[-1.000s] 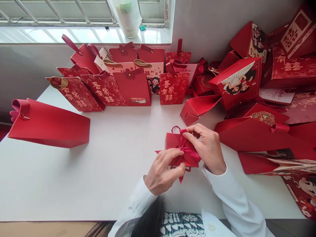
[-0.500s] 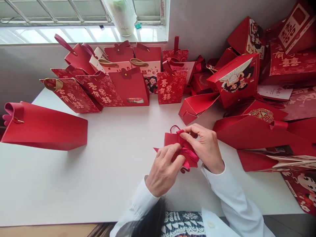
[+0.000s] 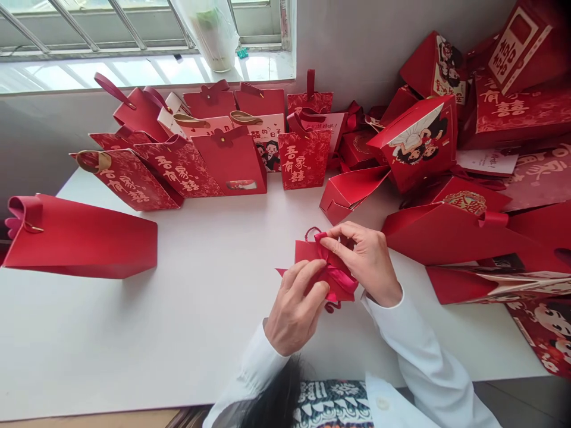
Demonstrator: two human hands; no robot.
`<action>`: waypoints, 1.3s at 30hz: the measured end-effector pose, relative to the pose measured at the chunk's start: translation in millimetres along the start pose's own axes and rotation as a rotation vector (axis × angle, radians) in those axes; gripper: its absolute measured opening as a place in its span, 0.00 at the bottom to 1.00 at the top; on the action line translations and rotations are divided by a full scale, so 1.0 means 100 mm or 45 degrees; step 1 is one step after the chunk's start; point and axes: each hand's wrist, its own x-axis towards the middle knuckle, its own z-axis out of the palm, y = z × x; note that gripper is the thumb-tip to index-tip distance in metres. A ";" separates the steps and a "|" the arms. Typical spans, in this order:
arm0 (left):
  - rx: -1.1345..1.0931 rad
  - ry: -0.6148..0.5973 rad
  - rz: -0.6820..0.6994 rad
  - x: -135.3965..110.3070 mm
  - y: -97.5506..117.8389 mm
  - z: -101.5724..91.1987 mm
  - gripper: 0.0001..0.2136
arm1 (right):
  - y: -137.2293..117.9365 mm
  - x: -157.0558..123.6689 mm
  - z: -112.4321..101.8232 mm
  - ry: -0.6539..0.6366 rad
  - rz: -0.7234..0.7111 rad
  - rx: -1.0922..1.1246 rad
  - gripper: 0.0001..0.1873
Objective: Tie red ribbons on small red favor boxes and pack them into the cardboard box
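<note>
White worktop (image 3: pixel 200 333): small red box (image 3: pixel 304 251) just R of ctr frame, ribbon bow (image 3: pixel 341 277) apparently formed, not yet let go. Your R hand (image 3: pixel 368 258) pinches bow's upper end; L hand (image 3: pixel 295 308) half-curled, grip unclear.

I find one white table (image 3: pixel 205 333). Along its far side stand red and pink bags (image 3: pixel 229 160), closely grouped. Left, well apart: one large plain red bag (image 3: pixel 89 238). Right: an overlapping heap of red bags and boxes (image 3: pixel 446 238). Right of centre: a small ribboned red box (image 3: pixel 306 252), underside hidden.
</note>
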 end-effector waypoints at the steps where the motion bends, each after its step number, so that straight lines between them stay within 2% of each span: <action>1: 0.027 -0.010 0.006 0.00 0.00 0.00 0.06 | 0.00 0.01 0.00 -0.004 0.003 0.007 0.06; 12: 0.034 -0.022 0.027 -0.01 -0.02 0.03 0.07 | -0.01 0.03 0.05 0.019 -0.011 0.016 0.07; 17: -0.188 -0.118 0.003 0.00 0.00 -0.13 0.05 | 0.00 -0.01 -0.17 -0.005 0.009 0.105 0.09; 19: -0.313 -0.062 -0.015 0.00 0.01 -0.21 0.12 | 0.00 -0.11 -0.31 0.005 -0.015 0.052 0.11; 21: -0.354 0.040 -0.123 0.03 0.03 -0.25 0.20 | 0.00 -0.25 -0.41 -0.026 -0.050 -0.054 0.12; 22: -0.331 0.089 -0.215 0.05 0.04 -0.26 0.20 | 0.00 -0.32 -0.45 -0.046 -0.066 -0.105 0.12; 24: -0.227 0.168 -0.381 0.14 0.07 -0.26 0.13 | 0.01 -0.47 -0.47 -0.071 -0.082 -0.177 0.11; 26: -0.120 0.203 -0.421 0.25 0.09 -0.23 0.04 | 0.02 -0.58 -0.44 -0.085 -0.078 -0.202 0.09; 29: -0.033 0.130 -0.351 0.36 0.12 -0.17 0.03 | 0.01 -0.65 -0.36 -0.109 -0.030 -0.195 0.06; 32: 0.012 0.003 -0.378 0.36 0.10 -0.11 0.05 | 0.00 -0.64 -0.32 -0.124 0.030 -0.164 0.05; 34: 0.020 -0.027 -0.405 0.33 0.07 -0.07 0.06 | 0.01 -0.61 -0.33 -0.151 0.074 -0.101 0.07; 39: -0.049 -0.082 -0.469 0.27 -0.01 -0.04 0.06 | 0.15 -0.51 -0.39 -0.399 0.261 0.286 0.11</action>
